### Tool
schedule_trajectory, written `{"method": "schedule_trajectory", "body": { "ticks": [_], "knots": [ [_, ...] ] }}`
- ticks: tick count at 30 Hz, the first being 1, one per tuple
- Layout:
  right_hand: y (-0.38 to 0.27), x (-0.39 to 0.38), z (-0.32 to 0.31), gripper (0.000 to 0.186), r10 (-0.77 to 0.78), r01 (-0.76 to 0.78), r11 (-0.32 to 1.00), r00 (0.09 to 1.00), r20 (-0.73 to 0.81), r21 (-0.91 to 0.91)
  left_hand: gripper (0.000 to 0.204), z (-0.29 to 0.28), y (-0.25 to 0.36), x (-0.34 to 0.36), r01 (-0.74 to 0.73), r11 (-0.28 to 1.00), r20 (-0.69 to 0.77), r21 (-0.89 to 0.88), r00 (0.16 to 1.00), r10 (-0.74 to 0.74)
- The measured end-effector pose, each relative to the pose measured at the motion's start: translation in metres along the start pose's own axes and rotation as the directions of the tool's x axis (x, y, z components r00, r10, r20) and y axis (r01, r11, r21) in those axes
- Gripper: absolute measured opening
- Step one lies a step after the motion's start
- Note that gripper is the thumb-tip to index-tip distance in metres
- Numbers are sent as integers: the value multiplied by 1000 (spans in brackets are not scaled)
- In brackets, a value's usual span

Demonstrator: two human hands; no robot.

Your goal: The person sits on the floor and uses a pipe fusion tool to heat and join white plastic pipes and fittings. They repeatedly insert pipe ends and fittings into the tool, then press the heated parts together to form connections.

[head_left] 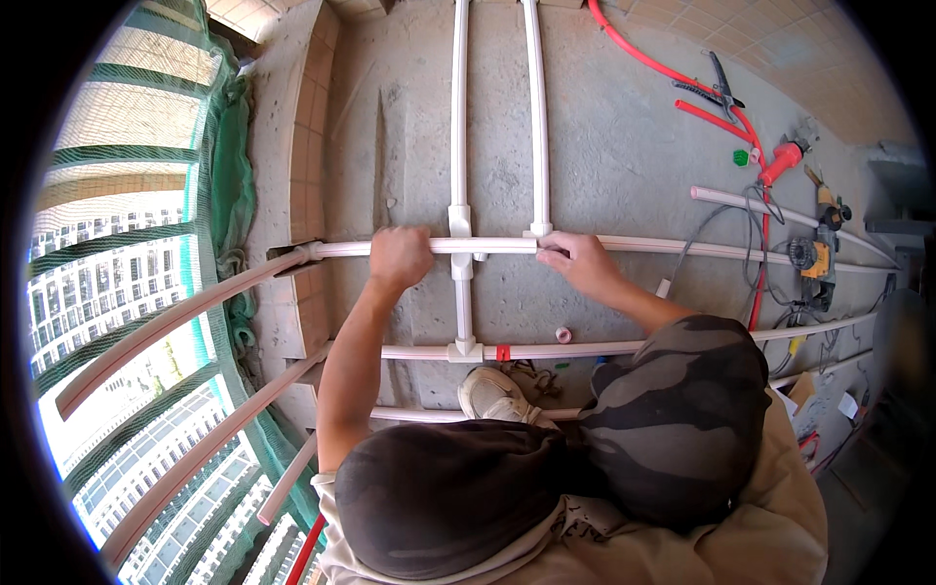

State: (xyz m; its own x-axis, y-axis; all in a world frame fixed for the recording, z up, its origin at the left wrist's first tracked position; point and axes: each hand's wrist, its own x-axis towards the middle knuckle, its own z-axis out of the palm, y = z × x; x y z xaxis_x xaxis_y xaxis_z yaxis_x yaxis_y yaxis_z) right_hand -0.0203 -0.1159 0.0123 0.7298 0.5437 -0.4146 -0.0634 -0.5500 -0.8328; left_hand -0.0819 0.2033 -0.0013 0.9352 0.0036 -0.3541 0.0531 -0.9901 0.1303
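A grey floor (634,127) is spreading through the middle of the frame, its edges fading into the dark rim. Green netting (226,175) is hanging at left, running out of view. Camouflage-clad knees (673,419) are filling the bottom centre, hiding part of the lower pipe (556,351). At centre, a white pipe (507,246) is lying crosswise; fingers are masking its right end. A yellow power tool (819,263) is sitting at right, its outline blurring among cables. The left hand (400,258) is clamping round the pipe, fingertips hidden; the right hand (577,261) is touching its right part, but I cannot tell whether it is gripping.
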Motion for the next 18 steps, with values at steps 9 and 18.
{"method": "schedule_trajectory", "body": {
  "ticks": [9, 18],
  "knots": [
    [4, -2, 8, 17, 6, -6, 1000, 1000, -27, 5, 16, 2, 1, -9, -8, 1000, -15, 3, 1000, 8],
    [13, -5, 8, 20, 75, -67, 991, 996, -57, 117, 16, -5, 2, -4, -14, 1000, -69, 21, 997, 15]
  ]
}}
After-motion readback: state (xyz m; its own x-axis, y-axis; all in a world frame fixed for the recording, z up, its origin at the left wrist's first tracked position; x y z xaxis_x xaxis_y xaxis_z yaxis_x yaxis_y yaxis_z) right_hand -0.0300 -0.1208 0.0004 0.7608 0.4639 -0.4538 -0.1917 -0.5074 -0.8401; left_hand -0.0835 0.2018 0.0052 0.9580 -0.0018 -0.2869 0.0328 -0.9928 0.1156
